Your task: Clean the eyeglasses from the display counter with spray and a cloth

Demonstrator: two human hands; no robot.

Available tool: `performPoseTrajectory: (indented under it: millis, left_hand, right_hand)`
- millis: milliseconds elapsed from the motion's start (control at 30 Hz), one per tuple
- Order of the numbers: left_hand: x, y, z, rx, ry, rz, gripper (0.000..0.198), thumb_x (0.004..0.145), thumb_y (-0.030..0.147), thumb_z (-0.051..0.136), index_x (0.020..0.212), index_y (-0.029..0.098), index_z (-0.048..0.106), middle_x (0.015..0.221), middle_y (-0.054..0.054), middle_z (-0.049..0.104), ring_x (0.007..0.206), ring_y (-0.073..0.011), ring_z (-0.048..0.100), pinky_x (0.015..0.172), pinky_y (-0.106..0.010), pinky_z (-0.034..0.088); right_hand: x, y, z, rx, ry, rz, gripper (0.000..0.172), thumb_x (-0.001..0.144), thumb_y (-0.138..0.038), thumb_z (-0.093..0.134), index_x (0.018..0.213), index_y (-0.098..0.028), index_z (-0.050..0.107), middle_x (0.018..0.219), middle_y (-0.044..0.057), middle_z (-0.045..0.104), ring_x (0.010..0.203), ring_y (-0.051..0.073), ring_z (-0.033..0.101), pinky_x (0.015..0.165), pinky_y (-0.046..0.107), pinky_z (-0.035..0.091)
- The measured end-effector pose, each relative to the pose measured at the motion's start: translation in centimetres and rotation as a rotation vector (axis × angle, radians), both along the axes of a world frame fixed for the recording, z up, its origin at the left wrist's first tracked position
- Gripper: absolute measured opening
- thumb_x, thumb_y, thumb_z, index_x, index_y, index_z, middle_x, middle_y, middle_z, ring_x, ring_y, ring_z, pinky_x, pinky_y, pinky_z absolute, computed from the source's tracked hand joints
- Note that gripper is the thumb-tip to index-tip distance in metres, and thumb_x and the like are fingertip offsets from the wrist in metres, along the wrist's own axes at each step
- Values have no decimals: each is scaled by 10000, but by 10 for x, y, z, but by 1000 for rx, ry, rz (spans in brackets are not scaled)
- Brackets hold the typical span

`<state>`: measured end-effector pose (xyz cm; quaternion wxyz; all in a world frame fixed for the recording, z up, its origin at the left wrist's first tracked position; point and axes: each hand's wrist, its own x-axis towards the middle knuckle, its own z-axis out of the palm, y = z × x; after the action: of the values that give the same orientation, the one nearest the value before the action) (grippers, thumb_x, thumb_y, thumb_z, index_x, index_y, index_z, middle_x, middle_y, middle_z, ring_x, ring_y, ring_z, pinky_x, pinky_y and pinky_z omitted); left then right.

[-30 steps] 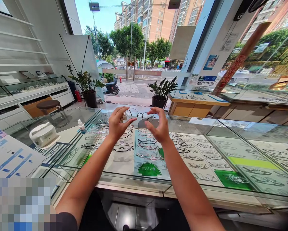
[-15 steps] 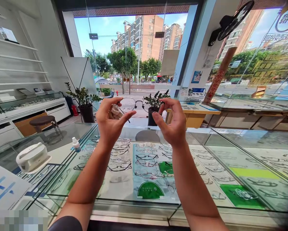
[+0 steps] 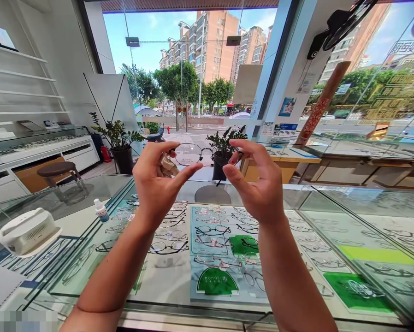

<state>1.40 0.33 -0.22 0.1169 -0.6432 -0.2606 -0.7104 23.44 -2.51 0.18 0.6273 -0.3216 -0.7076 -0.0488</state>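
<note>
A pair of thin dark-rimmed eyeglasses [image 3: 206, 150] is held up level above the glass display counter [image 3: 167, 282]. My left hand [image 3: 151, 184] grips its left end between thumb and fingers, and a crumpled beige cloth [image 3: 168, 167] is tucked in the same hand. At the right end, the fingers of my right hand [image 3: 260, 189] are closed on the frame. Clear lenses show small pale markings or reflections. Inside the counter beneath my arms lie rows of eyeglasses [image 3: 212, 229] and a green half-round sign [image 3: 218, 281].
On the countertop at left stand a small spray bottle [image 3: 101, 210] and a white device [image 3: 29, 230]. Beyond the counter are a round stool [image 3: 56, 168] and two potted plants [image 3: 119, 138]. A wall fan [image 3: 334, 27] hangs at upper right.
The eyeglasses have shifted slightly right and turned a little. My right hand has moved a little right and down. The view has also shifted.
</note>
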Motion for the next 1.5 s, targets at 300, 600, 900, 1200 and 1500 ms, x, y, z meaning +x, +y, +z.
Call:
performPoseTrajectory:
  millis: [300, 600, 900, 1200, 1500]
  left_hand:
    - [0, -1, 2, -5, 62, 3, 495, 805, 563, 931, 1143, 248, 754, 967, -20, 713, 887, -190, 677, 842, -357, 585]
    - [-2, -4, 4, -39, 115, -61, 453, 835, 520, 921, 1169, 263, 756, 986, -23, 708, 897, -191, 689, 839, -362, 589]
    - [-3, -4, 3, -23, 127, -26, 477, 823, 516, 932, 1190, 270, 752, 1007, -25, 712, 892, -191, 688, 820, -355, 584]
    - [-2, -5, 3, 30, 141, 5, 464, 831, 497, 930, 1181, 255, 745, 977, -22, 713, 857, -177, 677, 770, -330, 574]
    - [0, -8, 2, 38, 146, 34, 468, 835, 517, 922, 1174, 251, 740, 963, -24, 714, 854, -180, 664, 770, -337, 562]
  right_hand:
    - [10, 8, 2, -64, 7, 41, 430, 928, -553, 825, 1272, -313, 730, 1071, 38, 764, 1050, 259, 737, 1088, 490, 569]
    - [17, 8, 4, -49, -2, 20, 422, 948, -497, 821, 1318, -312, 736, 1162, 56, 797, 1101, 268, 754, 1081, 486, 596]
    - [18, 8, 4, -81, -2, 58, 451, 951, -510, 810, 1346, -309, 729, 1242, 68, 797, 1136, 274, 751, 1105, 511, 595]
    - [16, 5, 6, -123, -46, -19, 453, 959, -465, 797, 1376, -302, 727, 1290, 83, 798, 1173, 302, 751, 1091, 545, 591]
    - [18, 6, 5, -173, -65, -21, 474, 971, -483, 767, 1410, -312, 713, 1322, 90, 787, 1192, 315, 745, 1091, 555, 581]
